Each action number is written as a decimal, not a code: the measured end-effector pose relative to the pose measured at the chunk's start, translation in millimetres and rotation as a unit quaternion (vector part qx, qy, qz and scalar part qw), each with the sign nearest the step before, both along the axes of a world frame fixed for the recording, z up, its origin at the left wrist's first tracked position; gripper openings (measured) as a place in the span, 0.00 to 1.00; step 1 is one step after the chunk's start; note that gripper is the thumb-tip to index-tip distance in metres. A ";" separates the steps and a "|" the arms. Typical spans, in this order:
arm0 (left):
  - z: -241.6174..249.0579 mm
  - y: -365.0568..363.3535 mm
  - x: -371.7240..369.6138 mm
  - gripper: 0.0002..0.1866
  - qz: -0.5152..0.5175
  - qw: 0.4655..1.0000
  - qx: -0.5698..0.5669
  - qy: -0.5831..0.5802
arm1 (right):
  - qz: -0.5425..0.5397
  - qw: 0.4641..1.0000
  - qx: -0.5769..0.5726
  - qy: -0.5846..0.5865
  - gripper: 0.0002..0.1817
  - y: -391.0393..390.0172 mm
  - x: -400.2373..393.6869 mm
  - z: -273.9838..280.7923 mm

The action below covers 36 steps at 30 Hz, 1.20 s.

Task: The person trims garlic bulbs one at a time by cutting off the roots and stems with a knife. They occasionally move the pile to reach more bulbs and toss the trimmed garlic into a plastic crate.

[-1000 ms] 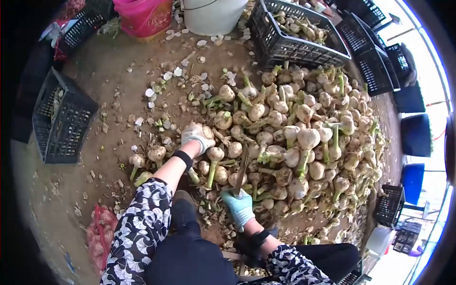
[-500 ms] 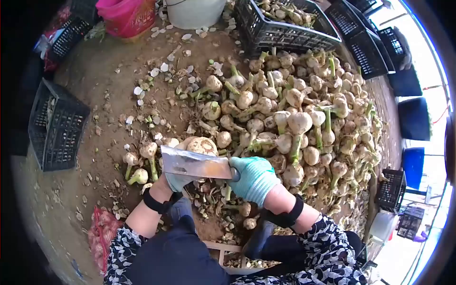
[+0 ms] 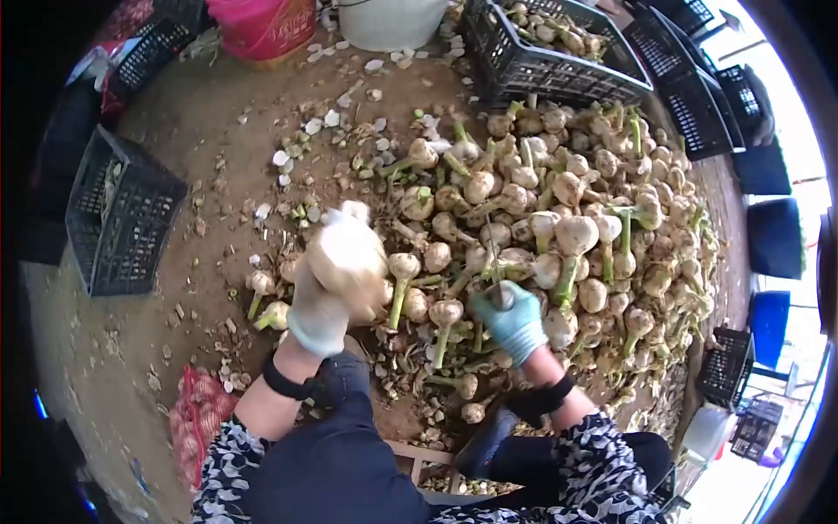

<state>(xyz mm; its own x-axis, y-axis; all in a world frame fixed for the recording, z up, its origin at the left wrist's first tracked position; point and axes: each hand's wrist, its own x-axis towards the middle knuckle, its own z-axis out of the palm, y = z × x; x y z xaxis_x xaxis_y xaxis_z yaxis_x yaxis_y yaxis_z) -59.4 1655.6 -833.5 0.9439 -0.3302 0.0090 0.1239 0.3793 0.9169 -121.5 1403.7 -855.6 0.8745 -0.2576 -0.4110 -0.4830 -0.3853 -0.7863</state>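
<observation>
My left hand (image 3: 319, 316), in a pale glove, holds up a large trimmed garlic bulb (image 3: 346, 259), blurred by motion, above the near edge of the heap. My right hand (image 3: 515, 320), in a teal glove, grips the handle of a cleaver (image 3: 494, 278) whose blade shows edge-on and points away from me into the pile. In front of both hands lies a big heap of garlic bulbs with green stalks (image 3: 559, 218) on the dirt ground.
A black crate (image 3: 122, 218) stands at the left and another with bulbs (image 3: 550, 65) at the back. A pink tub (image 3: 262, 26) and a white bucket (image 3: 388, 22) sit behind. A red mesh sack (image 3: 196, 419) lies by my left knee. Cut scraps litter the ground.
The cleaver, held flat across the bulb half a second ago, has swung away to the right and turned edge-on. My left hand has lifted the bulb up and to the left.
</observation>
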 end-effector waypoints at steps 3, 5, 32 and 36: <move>0.8 -27.1 24.3 0.14 0.088 0.934 -0.246 0.244 | -0.027 0.984 0.176 -0.004 0.07 59.7 -21.5 -7.2; 3.2 -35.6 26.3 0.13 0.155 0.887 -0.293 0.323 | 0.011 0.972 0.215 -0.091 0.07 99.7 -23.4 -8.8; -153.4 61.5 22.1 0.25 0.231 0.750 0.569 0.244 | -0.020 0.980 0.188 0.056 0.08 91.3 -27.5 -74.5; -96.0 46.8 16.6 0.25 0.127 0.899 0.402 0.115 | 0.146 0.988 0.047 0.005 0.15 67.7 3.3 -16.2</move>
<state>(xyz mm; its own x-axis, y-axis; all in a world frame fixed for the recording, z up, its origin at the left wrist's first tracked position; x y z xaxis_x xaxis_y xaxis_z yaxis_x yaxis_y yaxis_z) -42.8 1702.5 -929.4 0.9362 0.0834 -0.3415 0.3483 -0.3524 0.8686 -118.2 1471.4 -871.7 0.9021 0.0442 -0.4292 -0.3694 -0.4350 -0.8212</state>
